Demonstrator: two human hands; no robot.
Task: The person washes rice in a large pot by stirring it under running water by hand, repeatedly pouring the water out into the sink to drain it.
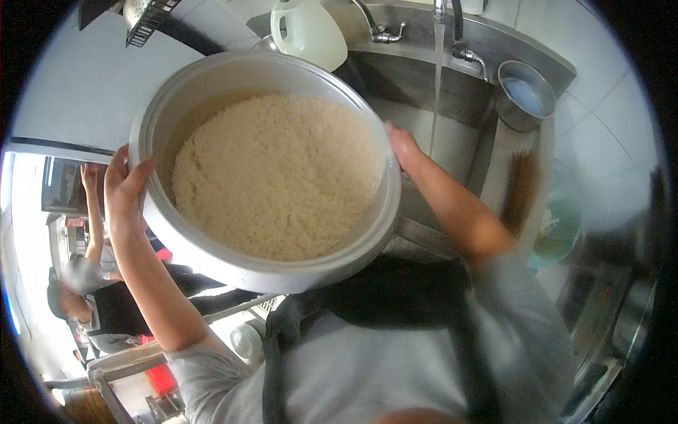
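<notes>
A large round white pot (265, 272), wide-rimmed and silvery inside, is held up before my body, tilted so its opening faces me. Pale rice (279, 173) fills much of it. My left hand (126, 187) grips the pot's left side, with the thumb by the rim and the fingers on the outer wall. On the opposite side, my right hand (404, 146) holds the pot near its rim; most of those fingers are hidden. Behind the pot, water (437, 88) runs from a tap into the metal sink (462, 145).
A translucent plastic jug (311, 35) stands behind the pot. Right of the sink are a metal container (525, 97) with something bluish inside, a bristle brush (521, 187) and a greenish transparent item (558, 230). Another person (106, 304) in a cap is at the left.
</notes>
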